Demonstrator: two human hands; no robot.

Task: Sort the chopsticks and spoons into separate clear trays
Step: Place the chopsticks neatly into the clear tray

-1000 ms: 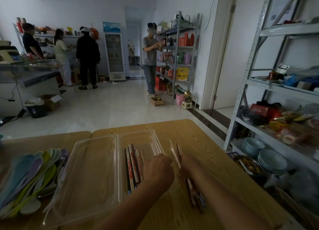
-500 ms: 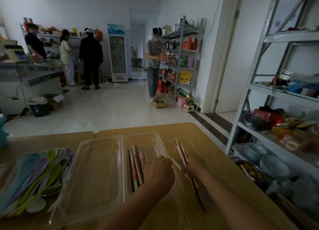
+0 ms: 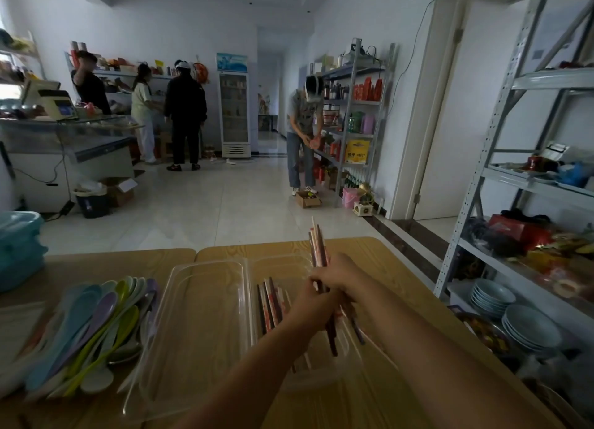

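Observation:
Two clear trays sit side by side on the wooden table. The left tray holds nothing. In the right tray lie several chopsticks. Above that right tray, my right hand and my left hand together grip a bundle of chopsticks, tilted with its far ends raised. A fanned pile of pastel plastic spoons lies on the table left of the trays.
A metal shelf rack with stacked plates stands close on the right. Teal containers sit at the table's left edge. Several people stand by shelves across the tiled floor.
The chopstick bundle has come up off the table right of the tray and moved left over the right tray. Both hands now close around it together.

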